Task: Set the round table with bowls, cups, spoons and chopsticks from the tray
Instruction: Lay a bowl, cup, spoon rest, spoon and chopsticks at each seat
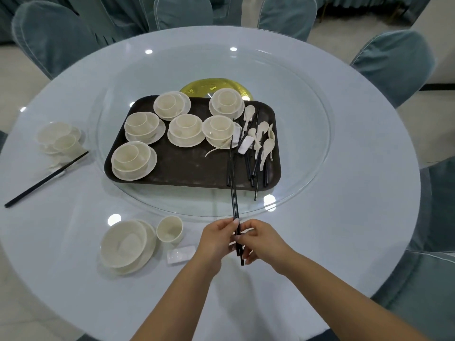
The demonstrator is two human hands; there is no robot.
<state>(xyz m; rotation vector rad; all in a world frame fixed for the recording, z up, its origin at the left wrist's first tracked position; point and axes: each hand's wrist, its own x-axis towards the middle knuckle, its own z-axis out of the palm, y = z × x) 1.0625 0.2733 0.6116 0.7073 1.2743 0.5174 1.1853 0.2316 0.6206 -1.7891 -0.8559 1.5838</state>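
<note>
Because a pair of chopsticks (235, 212) has to lie even before it goes down, both hands hold it above the near edge of the tabletop (344, 168). The left hand (216, 238) pinches the sticks between thumb and fingers, and the right hand (261, 241) curls round them just below, near their lower ends, probably to square the tips. The sticks point away from the person, toward the tray (187, 168).

Just to the left, near that same edge, a place is part laid: a bowl (124, 243) on a plate, a cup (170, 229) beside it, and a small white rest (181, 254) close to the left wrist. I judge the rest is there to carry this pair, so the next move is likely a short one to the left.

Another place at the left edge of the tabletop looks finished, with dishes (60, 141) and chopsticks across a rest.

The tray sits on the glass turntable (307, 134) at the middle, within reach of every seat. It holds six stacked bowl sets (134, 159) on its left and middle, while loose spoons (264, 146), rests and more chopsticks lie at its right end. Much of the task is left.
</note>
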